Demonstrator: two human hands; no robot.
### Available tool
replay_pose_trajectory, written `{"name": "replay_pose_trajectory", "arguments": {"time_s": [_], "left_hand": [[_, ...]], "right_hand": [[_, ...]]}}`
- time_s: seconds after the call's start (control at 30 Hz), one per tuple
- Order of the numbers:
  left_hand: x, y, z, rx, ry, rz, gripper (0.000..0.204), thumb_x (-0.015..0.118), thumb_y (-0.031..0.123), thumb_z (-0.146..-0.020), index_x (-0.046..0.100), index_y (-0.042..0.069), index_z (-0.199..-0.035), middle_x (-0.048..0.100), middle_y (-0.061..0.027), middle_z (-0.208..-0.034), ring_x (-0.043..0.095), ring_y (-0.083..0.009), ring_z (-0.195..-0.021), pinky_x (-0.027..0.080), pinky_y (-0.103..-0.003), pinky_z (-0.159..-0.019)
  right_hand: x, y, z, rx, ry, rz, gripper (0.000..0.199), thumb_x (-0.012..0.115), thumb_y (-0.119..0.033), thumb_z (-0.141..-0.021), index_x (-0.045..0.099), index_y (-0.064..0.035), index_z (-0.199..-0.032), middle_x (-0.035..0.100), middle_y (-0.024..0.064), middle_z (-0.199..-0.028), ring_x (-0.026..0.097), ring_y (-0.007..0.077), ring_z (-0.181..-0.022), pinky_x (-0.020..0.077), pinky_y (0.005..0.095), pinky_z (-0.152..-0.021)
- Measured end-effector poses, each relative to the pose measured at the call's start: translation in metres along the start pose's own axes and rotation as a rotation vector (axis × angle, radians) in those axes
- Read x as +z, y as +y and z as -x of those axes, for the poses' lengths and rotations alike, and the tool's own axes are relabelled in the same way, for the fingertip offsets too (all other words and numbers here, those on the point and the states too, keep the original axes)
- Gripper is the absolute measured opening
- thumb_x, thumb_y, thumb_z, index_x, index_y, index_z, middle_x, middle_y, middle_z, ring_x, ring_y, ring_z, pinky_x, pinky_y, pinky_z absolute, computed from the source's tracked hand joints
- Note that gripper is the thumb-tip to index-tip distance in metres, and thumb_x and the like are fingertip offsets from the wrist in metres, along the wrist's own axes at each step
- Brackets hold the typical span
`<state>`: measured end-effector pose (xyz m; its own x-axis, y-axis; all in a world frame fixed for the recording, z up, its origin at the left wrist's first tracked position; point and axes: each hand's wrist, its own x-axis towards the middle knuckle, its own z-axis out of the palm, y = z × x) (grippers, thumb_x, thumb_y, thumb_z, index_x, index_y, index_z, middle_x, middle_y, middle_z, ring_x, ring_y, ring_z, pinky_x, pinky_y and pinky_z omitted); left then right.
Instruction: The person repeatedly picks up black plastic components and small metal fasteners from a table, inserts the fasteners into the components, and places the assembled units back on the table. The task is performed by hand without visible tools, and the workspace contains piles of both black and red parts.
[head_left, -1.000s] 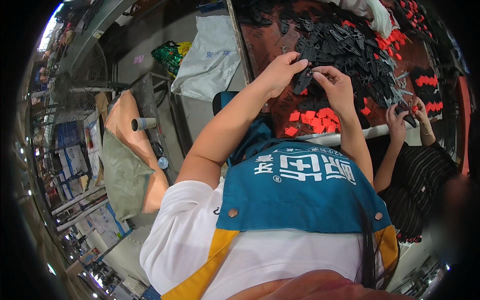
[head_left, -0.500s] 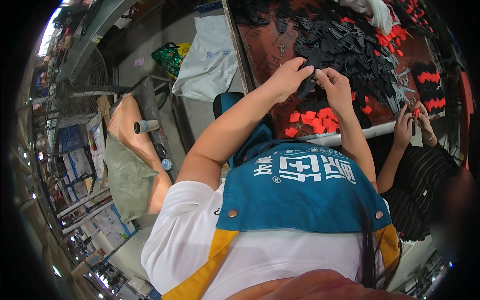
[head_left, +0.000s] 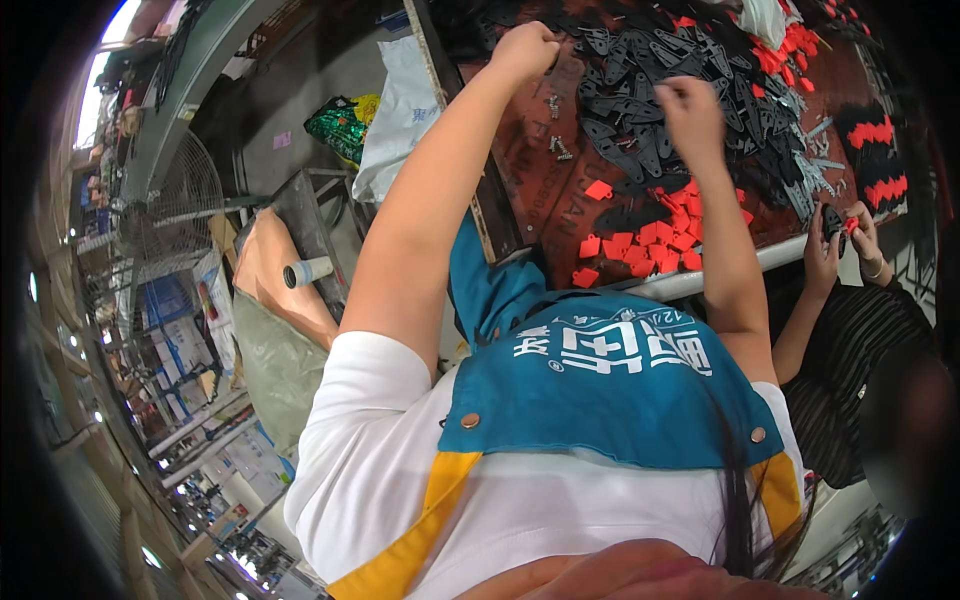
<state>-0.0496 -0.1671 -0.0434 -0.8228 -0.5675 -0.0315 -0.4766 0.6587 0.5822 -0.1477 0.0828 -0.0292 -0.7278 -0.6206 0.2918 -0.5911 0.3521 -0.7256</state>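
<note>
My left hand (head_left: 527, 50) is stretched to the far left part of the brown table (head_left: 525, 185), beside some dark parts. Its fingers are curled together, and whatever they may hold is hidden. Over the heap of flat black plastic parts (head_left: 615, 125) hovers my right hand (head_left: 692, 118), smeared by motion, so its grip is unclear. Nearer to me, below the heap, lie several small red tags or plates (head_left: 655, 237). A few small metal pieces (head_left: 558, 148) rest on the bare board between my hands.
To the right, a co-worker's hands (head_left: 825, 252) hold a black and red part. Grey metal strips (head_left: 803, 185) and rows of black-red assemblies (head_left: 872, 135) lie nearby. A white sack (head_left: 395, 120) stands left of the table, and a cup (head_left: 305, 272) lies farther left.
My hands were together over the heap's near edge around a black part. They have separated: the left went far and leftward, the right farther over the heap. The black part no longer shows between them.
</note>
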Motion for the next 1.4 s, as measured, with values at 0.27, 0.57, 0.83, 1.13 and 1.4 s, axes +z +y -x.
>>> {"name": "replay_pose_trajectory", "arguments": {"time_s": [0.27,0.57,0.83,1.13,1.4], "left_hand": [[0.013,-0.013,-0.015,0.019,0.062,-0.254,0.026,0.057,0.030,-0.080,0.065,0.008,-0.093,0.065,-0.0150,-0.093,0.061,-0.0325,-0.090,0.049,-0.042,-0.078],[0.022,-0.017,-0.021,0.108,-0.127,-0.320,0.025,0.060,0.029,-0.081,0.064,0.008,-0.095,0.066,-0.0127,-0.085,0.064,-0.0269,-0.078,0.050,-0.039,-0.069],[0.010,0.025,-0.010,-0.207,-0.621,0.860,0.017,0.056,0.016,-0.090,0.060,-0.001,-0.094,0.062,-0.0065,-0.085,0.059,-0.0122,-0.072,0.052,-0.024,-0.067],[0.000,0.034,-0.005,-0.038,-0.649,0.969,0.018,0.067,0.009,-0.082,0.061,-0.002,-0.094,0.065,-0.0077,-0.084,0.062,-0.0131,-0.072,0.053,-0.024,-0.067],[0.000,0.039,-0.003,-0.067,-0.754,0.866,0.016,0.063,0.015,-0.086,0.061,0.001,-0.091,0.063,-0.0038,-0.080,0.060,-0.0105,-0.071,0.051,-0.023,-0.068]], "right_hand": [[0.120,-0.031,0.008,-0.305,-0.276,0.447,0.019,0.066,-0.009,-0.065,0.061,-0.0069,-0.084,0.053,0.0087,-0.094,0.048,0.0265,-0.095,0.0392,0.0380,-0.077],[0.135,-0.015,-0.001,-0.309,-0.330,0.383,0.021,0.063,-0.010,-0.067,0.056,-0.0060,-0.086,0.060,0.0082,-0.082,0.054,0.0275,-0.086,0.0387,0.0407,-0.075],[0.091,-0.004,-0.029,0.086,-0.076,-0.446,0.017,0.066,-0.008,-0.079,0.058,-0.0004,-0.091,0.059,0.0049,-0.076,0.057,0.0121,-0.066,0.0476,0.0256,-0.061],[0.056,-0.014,-0.029,0.417,-0.138,-0.935,0.026,0.066,-0.001,-0.079,0.054,0.0017,-0.101,0.060,0.0053,-0.087,0.057,0.0114,-0.077,0.0481,0.0232,-0.069],[0.046,-0.005,-0.025,0.497,-0.105,-1.219,0.020,0.065,-0.006,-0.082,0.054,-0.0002,-0.097,0.059,0.0060,-0.086,0.058,0.0128,-0.078,0.0492,0.0256,-0.069]]}}
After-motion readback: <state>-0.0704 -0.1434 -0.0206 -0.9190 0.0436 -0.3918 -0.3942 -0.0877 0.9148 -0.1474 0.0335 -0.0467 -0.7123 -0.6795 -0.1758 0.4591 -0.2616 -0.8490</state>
